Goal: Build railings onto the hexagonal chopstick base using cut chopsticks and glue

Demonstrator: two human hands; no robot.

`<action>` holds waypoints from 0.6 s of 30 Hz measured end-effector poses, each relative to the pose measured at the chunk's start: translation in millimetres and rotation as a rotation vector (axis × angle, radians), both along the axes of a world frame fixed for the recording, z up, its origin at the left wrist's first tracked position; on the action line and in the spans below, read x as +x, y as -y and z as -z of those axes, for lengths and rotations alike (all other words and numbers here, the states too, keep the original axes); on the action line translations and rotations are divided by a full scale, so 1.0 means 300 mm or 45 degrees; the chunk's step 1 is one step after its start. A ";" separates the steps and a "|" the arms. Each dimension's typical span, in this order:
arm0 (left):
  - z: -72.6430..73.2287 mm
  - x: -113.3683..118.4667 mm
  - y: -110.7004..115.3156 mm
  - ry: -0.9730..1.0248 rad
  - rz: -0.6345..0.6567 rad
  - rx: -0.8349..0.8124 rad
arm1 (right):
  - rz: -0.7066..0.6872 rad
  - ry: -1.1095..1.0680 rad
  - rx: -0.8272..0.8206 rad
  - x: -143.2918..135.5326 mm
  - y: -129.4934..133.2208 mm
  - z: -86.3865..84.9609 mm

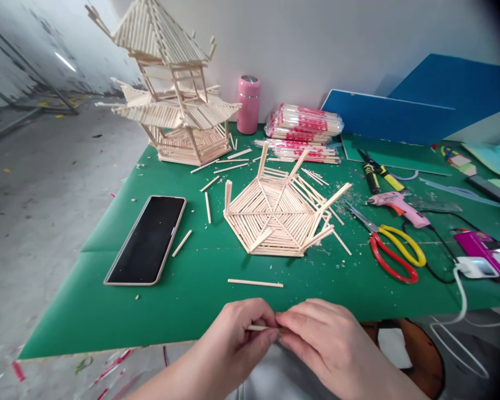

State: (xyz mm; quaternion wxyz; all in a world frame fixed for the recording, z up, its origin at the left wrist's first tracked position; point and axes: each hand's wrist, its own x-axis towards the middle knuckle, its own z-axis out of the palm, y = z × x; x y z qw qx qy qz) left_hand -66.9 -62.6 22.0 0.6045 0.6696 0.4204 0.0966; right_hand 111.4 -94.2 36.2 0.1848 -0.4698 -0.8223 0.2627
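Note:
At the table's front edge, my left hand is closed around a thin wooden stick, a short length of which shows between thumb and fingers. My right hand pinches at the stick's right end, its fingertips touching those of my left; the end itself is mostly hidden. Just beyond my hands, another wooden stick lies flat. Farther back sits a polygonal stick base with closely laid sticks and several posts rising, some tilted outward, from its rim.
A stick-built pagoda stands back left beside a pink bottle and bagged sticks. A phone lies left. Scissors, a pink glue gun with its cord, and yellow-black pliers lie right. Stick offcuts are scattered about.

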 end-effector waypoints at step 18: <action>0.026 -0.066 -0.090 -0.107 -0.412 0.856 | 0.455 0.061 0.377 0.185 -0.117 -0.147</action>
